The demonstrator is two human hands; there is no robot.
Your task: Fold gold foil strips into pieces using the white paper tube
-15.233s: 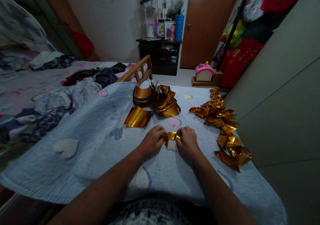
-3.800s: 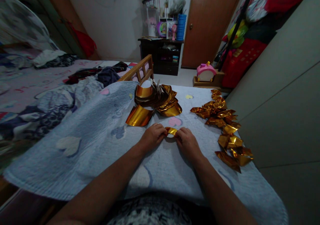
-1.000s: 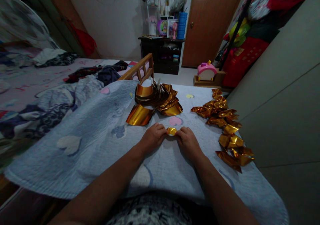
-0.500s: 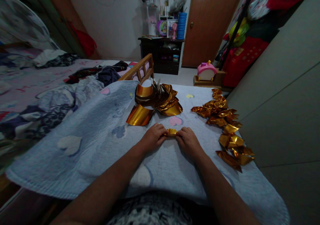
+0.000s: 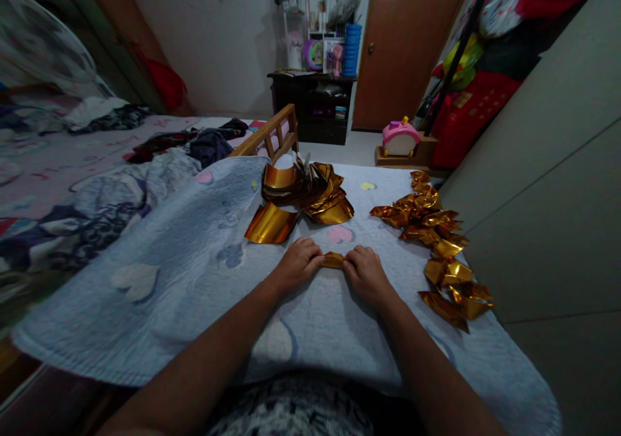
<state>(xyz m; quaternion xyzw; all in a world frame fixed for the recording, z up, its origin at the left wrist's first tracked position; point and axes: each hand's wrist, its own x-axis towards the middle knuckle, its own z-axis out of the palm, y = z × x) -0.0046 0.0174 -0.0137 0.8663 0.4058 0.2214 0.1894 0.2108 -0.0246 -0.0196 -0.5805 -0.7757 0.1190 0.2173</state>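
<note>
Between my two hands is a small folded piece of gold foil paper (image 5: 332, 261), held just above the quilt (image 5: 194, 306). My left hand (image 5: 299, 262) pinches its left end and my right hand (image 5: 363, 269) pinches its right end, both with closed fingers. Beyond my hands lies a fanned stack of gold foil sheets (image 5: 334, 211), with one curved gold sheet (image 5: 272, 223) at its near left. On the right side sits a row of several folded gold foil pieces (image 5: 447, 272), ingot-like in shape, some touching each other.
A wooden bed rail (image 5: 264, 137) rises at the far edge of the quilt. Rumpled clothes (image 5: 111, 187) cover the bed at left. A pale cabinet (image 5: 553, 184) borders the right side. Farther back are a dark shelf unit (image 5: 315, 112) and a pink toy case (image 5: 400, 138).
The foil piece between my hands has tilted and now looks flatter and darker. My fingers have shifted slightly on its ends; the stack and the row have stayed in place.
</note>
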